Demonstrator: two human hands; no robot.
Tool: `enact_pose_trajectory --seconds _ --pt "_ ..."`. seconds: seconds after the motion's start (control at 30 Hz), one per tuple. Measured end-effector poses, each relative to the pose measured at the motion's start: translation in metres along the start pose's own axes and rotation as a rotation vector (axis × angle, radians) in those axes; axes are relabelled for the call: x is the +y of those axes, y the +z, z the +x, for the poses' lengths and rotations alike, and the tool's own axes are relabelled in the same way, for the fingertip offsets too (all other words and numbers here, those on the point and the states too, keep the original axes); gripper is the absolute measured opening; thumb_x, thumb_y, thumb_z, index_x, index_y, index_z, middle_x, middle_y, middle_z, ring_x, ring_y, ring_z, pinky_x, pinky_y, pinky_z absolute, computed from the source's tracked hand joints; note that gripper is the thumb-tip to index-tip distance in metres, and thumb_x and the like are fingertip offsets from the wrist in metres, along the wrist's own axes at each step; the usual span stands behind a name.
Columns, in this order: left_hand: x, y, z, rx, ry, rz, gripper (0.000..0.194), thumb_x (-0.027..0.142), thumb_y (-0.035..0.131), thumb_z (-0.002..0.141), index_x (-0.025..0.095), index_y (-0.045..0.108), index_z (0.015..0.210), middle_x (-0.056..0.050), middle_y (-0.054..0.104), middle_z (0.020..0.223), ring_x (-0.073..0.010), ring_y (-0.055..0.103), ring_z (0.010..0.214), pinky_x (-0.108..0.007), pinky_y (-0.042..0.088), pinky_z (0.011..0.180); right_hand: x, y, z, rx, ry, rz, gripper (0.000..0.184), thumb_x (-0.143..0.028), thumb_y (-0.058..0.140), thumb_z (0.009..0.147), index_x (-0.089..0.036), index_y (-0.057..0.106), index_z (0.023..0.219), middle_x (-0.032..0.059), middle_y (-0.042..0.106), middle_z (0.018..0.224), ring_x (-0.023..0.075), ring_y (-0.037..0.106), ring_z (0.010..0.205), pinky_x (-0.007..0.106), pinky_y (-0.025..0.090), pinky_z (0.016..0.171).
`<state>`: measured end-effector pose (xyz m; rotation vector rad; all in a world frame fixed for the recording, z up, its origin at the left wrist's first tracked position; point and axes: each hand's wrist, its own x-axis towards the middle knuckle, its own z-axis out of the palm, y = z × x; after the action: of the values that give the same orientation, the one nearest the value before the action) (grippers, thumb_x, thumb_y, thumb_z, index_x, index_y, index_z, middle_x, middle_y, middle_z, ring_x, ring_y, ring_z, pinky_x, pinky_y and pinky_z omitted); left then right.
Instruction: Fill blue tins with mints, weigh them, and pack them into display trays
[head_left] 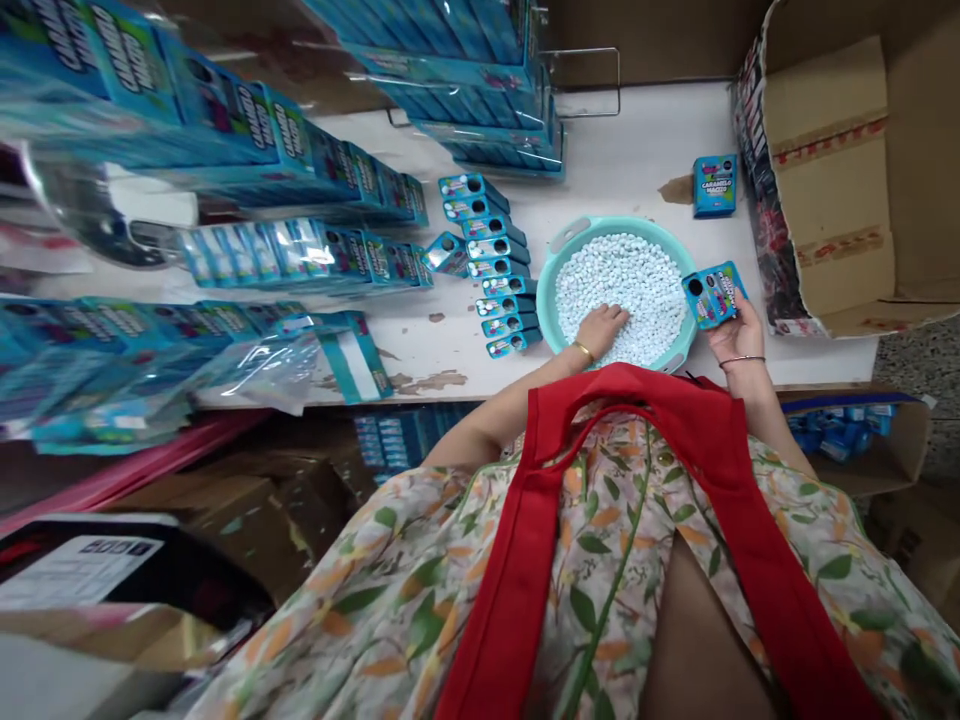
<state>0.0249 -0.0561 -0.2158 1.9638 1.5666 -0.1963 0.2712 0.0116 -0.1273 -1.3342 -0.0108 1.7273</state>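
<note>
A turquoise basin (550,318) full of small pale round candies (634,275) stands on the white table in front of me. My left hand (600,330) is down in the candies near the basin's front, its fingers bent into them and the tips partly hidden. At the basin's right rim, my right hand (739,335) grips a small blue candy box (711,295) lettered "Caramelo Macizo". Another blue box (714,186) lies behind it on the table. Left of the basin, several narrow blue boxes (501,268) stand in a row, with one tilted box (445,253) beside them.
Wrapped stacks of blue boxes (300,150) crowd the left side, and more wrapped boxes (480,80) stand at the back. A metal bowl (90,215) sits far left. An open cardboard carton (840,190) borders the right. Below the table edge is a carton of blue packets (844,435).
</note>
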Motion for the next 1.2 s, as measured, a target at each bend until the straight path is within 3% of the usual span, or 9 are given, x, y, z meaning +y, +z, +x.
enact_pose_trajectory --seconds 0.1,0.2,0.37,0.5,0.7,0.83,0.97,1.1,1.2 --pt "0.011 0.009 0.0 -0.024 0.021 -0.183 0.038 0.011 0.044 0.097 0.015 0.061 0.13 -0.014 0.065 0.129 -0.0245 0.058 0.12 -0.036 0.045 0.106 0.0 -0.008 -0.006 0.058 0.003 -0.014 0.02 -0.028 0.076 0.085 -0.023 0.068 0.102 -0.0034 0.072 0.081 0.0101 0.067 0.068 0.019 0.056 0.055" --pt "0.01 -0.003 -0.004 -0.017 0.056 -0.354 0.039 0.014 0.053 0.094 0.011 0.058 0.132 -0.015 0.065 0.131 -0.0229 0.061 0.119 -0.034 0.047 0.106 0.001 -0.016 -0.008 0.072 -0.018 -0.017 0.023 -0.026 0.08 0.08 -0.022 0.065 0.097 -0.0038 0.072 0.08 0.0101 0.066 0.066 0.019 0.054 0.052" --pt "0.004 -0.059 -0.033 0.123 0.129 -0.387 0.037 0.024 0.052 0.097 0.011 0.058 0.132 -0.016 0.066 0.125 -0.0228 0.064 0.115 -0.035 0.05 0.101 0.005 -0.022 -0.008 0.086 -0.024 0.015 0.013 -0.025 0.075 0.084 -0.02 0.064 0.09 -0.0033 0.072 0.078 0.009 0.066 0.066 0.019 0.054 0.052" --pt "0.015 -0.112 -0.056 0.19 0.171 -0.29 0.034 0.025 0.05 0.098 0.014 0.058 0.13 -0.014 0.067 0.122 -0.0236 0.063 0.115 -0.037 0.05 0.102 0.017 -0.016 -0.008 0.04 0.005 0.001 0.014 -0.026 0.074 0.083 -0.02 0.066 0.093 -0.0036 0.073 0.08 0.0085 0.066 0.065 0.019 0.054 0.051" --pt "0.041 -0.162 -0.059 0.114 0.146 -0.053 0.03 0.021 0.049 0.095 0.015 0.061 0.123 -0.013 0.067 0.119 -0.0265 0.064 0.113 -0.04 0.051 0.099 0.033 -0.001 -0.015 -0.028 0.041 -0.002 0.017 -0.029 0.078 0.081 -0.019 0.065 0.088 -0.0038 0.073 0.078 0.0085 0.067 0.062 0.017 0.054 0.048" --pt "0.05 -0.177 -0.054 0.103 0.071 0.043 0.033 0.019 0.053 0.092 0.015 0.061 0.124 -0.012 0.069 0.113 -0.0282 0.066 0.106 -0.043 0.053 0.092 0.038 0.003 -0.016 -0.033 0.049 -0.02 0.018 -0.03 0.077 0.083 -0.018 0.065 0.087 -0.003 0.073 0.077 0.0096 0.067 0.061 0.019 0.054 0.047" --pt "0.066 -0.184 -0.053 0.172 0.089 0.085 0.022 0.015 0.052 0.094 0.014 0.067 0.109 -0.01 0.067 0.093 -0.0273 0.067 0.097 -0.043 0.053 0.088 0.043 0.002 -0.013 -0.063 0.083 -0.038 0.021 -0.033 0.079 0.083 -0.018 0.066 0.091 -0.0032 0.073 0.079 0.0094 0.066 0.061 0.019 0.054 0.048" --pt "0.087 -0.185 -0.058 0.208 0.123 0.129 0.027 0.012 0.042 0.098 0.012 0.069 0.097 -0.013 0.066 0.091 -0.0287 0.067 0.099 -0.044 0.053 0.085 0.048 0.001 -0.008 -0.067 0.112 -0.037 0.021 -0.034 0.079 0.084 -0.019 0.067 0.092 -0.003 0.072 0.08 0.0088 0.065 0.062 0.018 0.053 0.049" --pt "0.08 -0.179 -0.06 0.238 0.13 0.16 0.031 0.013 0.039 0.1 0.014 0.069 0.096 -0.014 0.066 0.095 -0.0287 0.064 0.103 -0.043 0.053 0.085 0.048 0.0 -0.007 -0.045 0.12 -0.027 0.018 -0.033 0.076 0.086 -0.018 0.068 0.093 -0.002 0.073 0.08 0.0092 0.065 0.061 0.019 0.053 0.049"
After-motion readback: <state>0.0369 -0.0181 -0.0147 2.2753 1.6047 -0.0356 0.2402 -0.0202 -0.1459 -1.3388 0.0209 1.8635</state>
